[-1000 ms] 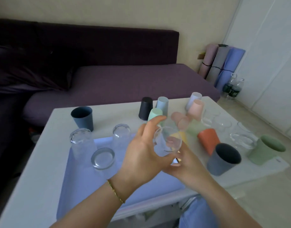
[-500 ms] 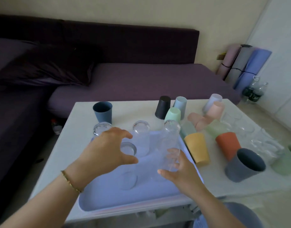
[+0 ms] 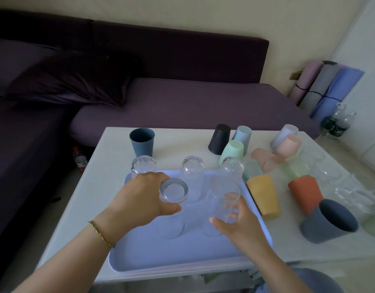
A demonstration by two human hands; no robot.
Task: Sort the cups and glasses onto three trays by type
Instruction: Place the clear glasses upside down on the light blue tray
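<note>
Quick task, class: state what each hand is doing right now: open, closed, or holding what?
Left hand: grips the thick-rimmed clear glass on the blue tray.
Right hand: grips a second clear glass beside it.

Both forearms are bare as far as the bottom edge. A thin, gold-coloured bracelet of small twisted links circles the wrist just behind the left hand. The right hand shows a short, plain thumbnail. Below its forearm lies blue, denim-like cloth, blurred.
</note>
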